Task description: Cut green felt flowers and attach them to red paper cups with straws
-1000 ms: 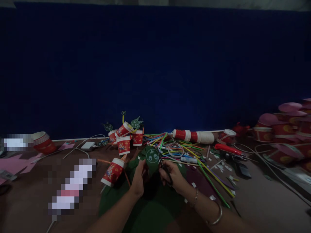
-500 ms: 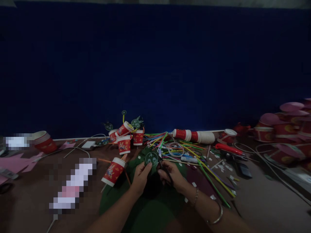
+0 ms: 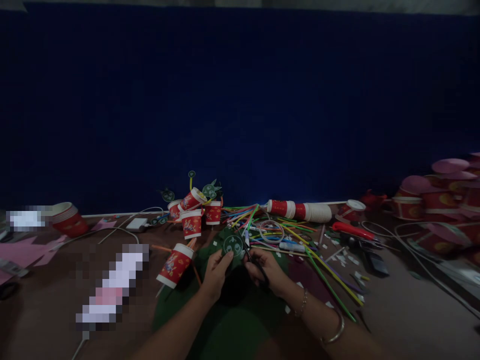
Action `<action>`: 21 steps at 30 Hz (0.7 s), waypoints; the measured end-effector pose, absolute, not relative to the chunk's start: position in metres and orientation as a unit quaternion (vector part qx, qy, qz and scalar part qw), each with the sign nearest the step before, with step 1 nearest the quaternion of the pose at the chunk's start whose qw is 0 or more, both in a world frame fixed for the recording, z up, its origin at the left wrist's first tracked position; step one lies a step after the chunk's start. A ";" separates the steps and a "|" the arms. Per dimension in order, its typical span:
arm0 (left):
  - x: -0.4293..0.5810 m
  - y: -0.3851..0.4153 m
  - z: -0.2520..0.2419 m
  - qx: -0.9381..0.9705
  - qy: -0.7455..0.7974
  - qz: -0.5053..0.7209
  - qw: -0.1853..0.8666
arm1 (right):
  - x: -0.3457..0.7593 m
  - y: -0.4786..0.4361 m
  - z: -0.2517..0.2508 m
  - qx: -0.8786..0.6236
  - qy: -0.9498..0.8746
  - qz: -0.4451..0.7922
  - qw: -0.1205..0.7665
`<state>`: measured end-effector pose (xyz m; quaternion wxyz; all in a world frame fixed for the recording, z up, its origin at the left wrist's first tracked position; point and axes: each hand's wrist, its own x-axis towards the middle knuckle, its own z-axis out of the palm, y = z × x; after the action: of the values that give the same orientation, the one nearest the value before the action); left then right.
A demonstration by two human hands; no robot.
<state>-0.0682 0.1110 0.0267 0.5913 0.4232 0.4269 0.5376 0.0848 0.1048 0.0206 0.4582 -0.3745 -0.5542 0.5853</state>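
Observation:
Between the thumb and fingers of my left hand (image 3: pixel 217 270) is a round dark green paper cutout (image 3: pixel 233 245) with a pale drawn face. My right hand (image 3: pixel 265 270) grips black-handled scissors (image 3: pixel 261 274), whose blades point up beside the cutout's right edge. It is too dim to tell whether the blades touch the paper. Both hands are above a dark green sheet (image 3: pixel 240 330). A red paper cup (image 3: pixel 175 265) with a printed pattern lies tilted left of my left hand, an orange stick at its rim.
Behind my hands lie colourful straws or pipe cleaners (image 3: pixel 292 230) and a stack of paper cups (image 3: pixel 300 210) on its side. Several decorated cups (image 3: pixel 192 223) stand at back left. A red stapler-like tool (image 3: pixel 354 231) lies right, among paper scraps. More red cups (image 3: pixel 438 200) crowd the far right.
The scissors have shifted slightly, their blades now showing more clearly beside the cutout. The cutout is turned a little in my left hand. Other things stay put.

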 end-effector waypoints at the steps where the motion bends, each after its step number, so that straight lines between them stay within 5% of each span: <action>1: -0.068 0.111 0.027 0.414 0.430 0.538 0.595 | 0.085 0.105 0.021 -0.375 -0.556 0.586 0.456; 21: -0.069 0.113 0.024 0.306 0.442 0.574 0.617 | 0.085 0.105 0.024 -0.413 -0.499 0.582 0.492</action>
<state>-0.0694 0.1131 0.0243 0.6175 0.3059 0.4422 0.5741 0.0846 0.1054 0.0243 0.4921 -0.4127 -0.4991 0.5817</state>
